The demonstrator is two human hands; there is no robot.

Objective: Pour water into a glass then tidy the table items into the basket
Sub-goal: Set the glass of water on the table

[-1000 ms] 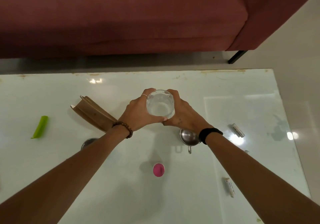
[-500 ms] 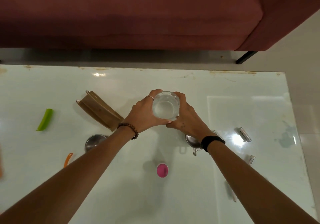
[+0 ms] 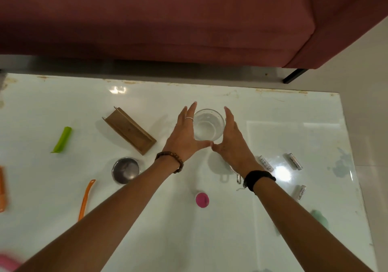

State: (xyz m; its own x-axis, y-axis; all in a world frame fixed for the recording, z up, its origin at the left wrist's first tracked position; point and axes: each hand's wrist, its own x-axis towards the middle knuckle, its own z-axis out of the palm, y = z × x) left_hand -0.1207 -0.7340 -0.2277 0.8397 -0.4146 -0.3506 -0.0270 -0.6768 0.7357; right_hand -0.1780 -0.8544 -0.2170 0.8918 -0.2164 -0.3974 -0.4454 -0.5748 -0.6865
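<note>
A clear glass [image 3: 208, 127] with water in it stands upright on the white glossy table [image 3: 147, 229], a little beyond its middle. My left hand [image 3: 184, 135] lies flat beside the glass on its left, fingers straight and apart. On the glass's right, my right hand [image 3: 232, 139] is spread the same way. The two thumbs nearly meet in front of the glass. Neither hand grips it. No basket shows in this view.
A brown wooden holder [image 3: 130, 132], a green stick [image 3: 62, 139], a steel cup [image 3: 125, 170] and an orange tool [image 3: 86, 199] lie left. A pink cap [image 3: 202, 200] sits near the middle. Three batteries [image 3: 295, 161] lie right. A steel utensil [image 3: 238, 178] peeks from under my right wrist. A maroon sofa [image 3: 168, 19] stands behind the table.
Both hands were wrapped around the glass; now their fingers have opened flat beside it and the glass stands on the table. The camera has tilted, which shows more of the table.
</note>
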